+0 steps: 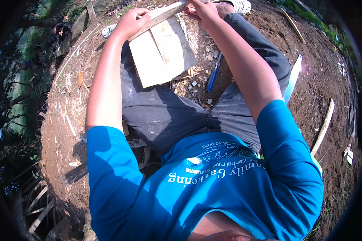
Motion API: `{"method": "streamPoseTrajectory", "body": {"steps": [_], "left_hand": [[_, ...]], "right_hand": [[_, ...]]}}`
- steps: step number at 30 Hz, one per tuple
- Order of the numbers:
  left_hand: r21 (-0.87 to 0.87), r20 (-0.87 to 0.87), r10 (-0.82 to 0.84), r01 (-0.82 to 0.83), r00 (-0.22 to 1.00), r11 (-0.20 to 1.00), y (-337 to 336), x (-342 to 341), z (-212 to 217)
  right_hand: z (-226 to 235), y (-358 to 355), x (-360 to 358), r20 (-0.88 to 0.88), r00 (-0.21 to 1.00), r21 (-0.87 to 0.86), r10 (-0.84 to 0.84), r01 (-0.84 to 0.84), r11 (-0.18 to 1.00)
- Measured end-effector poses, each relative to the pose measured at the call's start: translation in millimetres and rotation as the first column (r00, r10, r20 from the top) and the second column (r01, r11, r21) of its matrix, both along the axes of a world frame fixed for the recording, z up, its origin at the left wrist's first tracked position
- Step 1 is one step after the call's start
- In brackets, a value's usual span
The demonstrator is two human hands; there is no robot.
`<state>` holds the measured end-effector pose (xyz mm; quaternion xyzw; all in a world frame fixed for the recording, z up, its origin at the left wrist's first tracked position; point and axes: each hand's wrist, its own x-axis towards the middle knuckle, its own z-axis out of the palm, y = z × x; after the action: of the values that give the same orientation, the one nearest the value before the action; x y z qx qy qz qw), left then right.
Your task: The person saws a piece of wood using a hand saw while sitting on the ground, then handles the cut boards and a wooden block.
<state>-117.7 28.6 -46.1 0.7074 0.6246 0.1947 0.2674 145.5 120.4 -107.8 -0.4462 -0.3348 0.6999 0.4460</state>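
Note:
A narrow wooden slat [163, 15] runs slantwise across the far edge of a pale wooden board [153, 66]. My left hand [133, 23] is closed round the slat's left end, thumb on top. At its other end my right hand [205, 15] is closed on it, though part of those fingers is hard to see. The board lies tilted between my legs, bright with sun, with a triangular lighter piece or cut face [163, 39] on its upper part. Near my right thigh a blue-handled tool [212, 80] with a thin metal shaft lies on the ground; its tip is hard to make out.
Wood chips [195, 84] litter the soil between my legs. A long pale flat blade [294, 76] lies beside my right knee. Sticks [323, 126] [293, 26] rest on the dirt at the right. Dark timber [75, 173] and foliage [22, 96] are at the left.

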Motion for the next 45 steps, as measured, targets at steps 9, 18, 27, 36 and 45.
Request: {"method": "streamPoseTrajectory", "body": {"steps": [9,18,27,36,45], "left_hand": [[-0.037,-0.09,0.241,-0.245,0.966,0.969,20.2,-0.9,-18.6],[-0.432,0.683,0.509,-0.273,0.524,0.86,37.9,-80.3,-103.5],[-0.548,0.688,0.584,-0.219,0.43,0.807,34.4,-36.3,-43.3],[0.015,0.208,0.085,-0.09,0.974,0.996,42.8,-58.3,-113.7],[-0.106,-0.259,0.295,-0.331,0.92,0.938,22.5,0.9,-41.5]], "right_hand": [[4.3,-0.6,-5.3,-0.1,0.994,0.002,-0.047,0.047,0.999],[16.1,-4.0,-16.1,0.128,0.989,0.009,0.076,-0.077,0.997],[20.1,-7.9,2.8,0.125,0.992,-0.046,0.028,-0.022,0.999],[31.9,-14.8,-7.5,0.208,0.978,-0.093,-0.004,0.023,0.995],[-1.8,12.8,34.7,-0.077,0.952,-0.108,0.297,-0.304,0.947]]}}
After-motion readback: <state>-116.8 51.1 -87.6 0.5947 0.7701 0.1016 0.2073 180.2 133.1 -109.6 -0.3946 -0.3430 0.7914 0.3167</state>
